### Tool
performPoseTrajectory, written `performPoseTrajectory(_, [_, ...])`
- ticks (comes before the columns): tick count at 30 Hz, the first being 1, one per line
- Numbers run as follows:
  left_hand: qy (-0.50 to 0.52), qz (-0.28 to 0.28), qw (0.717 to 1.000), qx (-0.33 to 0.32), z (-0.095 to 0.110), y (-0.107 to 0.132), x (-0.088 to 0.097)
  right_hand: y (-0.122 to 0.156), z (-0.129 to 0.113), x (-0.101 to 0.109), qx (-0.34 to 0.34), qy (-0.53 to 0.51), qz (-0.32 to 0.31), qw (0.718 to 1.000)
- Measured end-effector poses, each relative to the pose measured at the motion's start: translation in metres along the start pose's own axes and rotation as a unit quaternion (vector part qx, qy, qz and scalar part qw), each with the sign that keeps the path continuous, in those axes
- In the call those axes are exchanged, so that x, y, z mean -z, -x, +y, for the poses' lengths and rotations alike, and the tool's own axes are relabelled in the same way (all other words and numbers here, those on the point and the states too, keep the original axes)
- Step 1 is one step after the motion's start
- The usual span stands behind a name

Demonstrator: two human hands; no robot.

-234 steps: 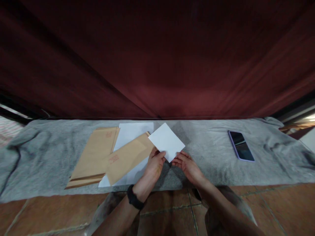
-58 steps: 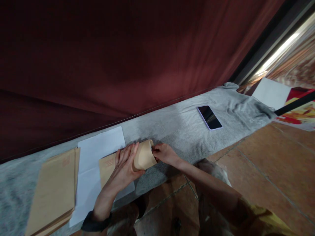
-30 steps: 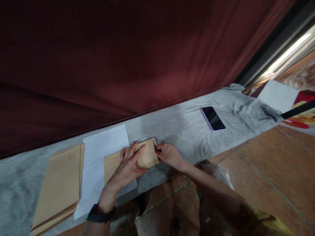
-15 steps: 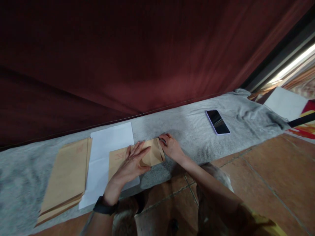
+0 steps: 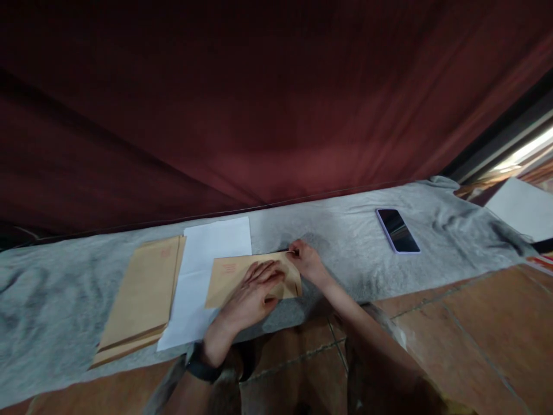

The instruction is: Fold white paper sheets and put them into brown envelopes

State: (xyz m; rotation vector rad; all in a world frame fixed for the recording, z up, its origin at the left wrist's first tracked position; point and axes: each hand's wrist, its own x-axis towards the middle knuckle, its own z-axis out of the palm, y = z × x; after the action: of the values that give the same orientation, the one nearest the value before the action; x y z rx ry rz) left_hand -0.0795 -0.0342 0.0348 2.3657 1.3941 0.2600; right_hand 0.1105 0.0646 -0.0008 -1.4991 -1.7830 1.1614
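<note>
1. My left hand (image 5: 254, 297), near the bottom centre of the frame, lies palm down across the brown envelope (image 5: 230, 280). Its fingers are stretched out and spread a little, pressing on the paper rather than gripping it.
2. My right hand (image 5: 309, 262), just right of centre, is bent in at the envelope's upper right corner, thumb and fingers pinched together on that corner.
3. The envelope lies nearly level, slightly below the middle of the frame. Small red print (image 5: 228, 268) shows near its upper left corner, and a dark line runs beside its right edge.
4. The envelope's left part rests on a white sheet of paper (image 5: 218, 237); its right part lies over the desk (image 5: 345, 230), which is covered in grey cloth.
5. Left of the sheet, a stack of larger brown envelopes (image 5: 142, 288) lies slanted, with faint red print at its upper right. Its right edge runs along the sheet.
6. A phone (image 5: 398, 231) in a purple case lies face up at the right, well apart from both hands, its screen dark.
7. I wear a black band (image 5: 203, 363) on my left wrist. A dark red curtain (image 5: 276, 127) fills the upper frame; brown floor tiles (image 5: 470, 325) show along the bottom.
</note>
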Motion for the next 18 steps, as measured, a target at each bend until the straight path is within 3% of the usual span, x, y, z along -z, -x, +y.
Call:
performPoseTrajectory(4, [-0.007,0.047,0.999,-0.018,0.007,0.005,0.010,0.007,0.005,0.019,-0.042,-0.121,-0.077,0.989])
performPoseTrajectory(8, [-0.019,0.173,0.985,-0.014,0.006,0.006,0.019,0.023,0.004,0.050,-0.066,-0.262,-0.098,0.958])
performPoseTrajectory(13, [-0.007,0.279,0.959,0.044,0.000,0.003,0.019,0.039,0.008,0.071,-0.103,-0.334,-0.022,0.937])
performPoseTrajectory(18, [0.009,0.272,0.961,0.051,-0.002,-0.003,0.009,0.052,0.018,0.060,-0.109,-0.376,0.050,0.919])
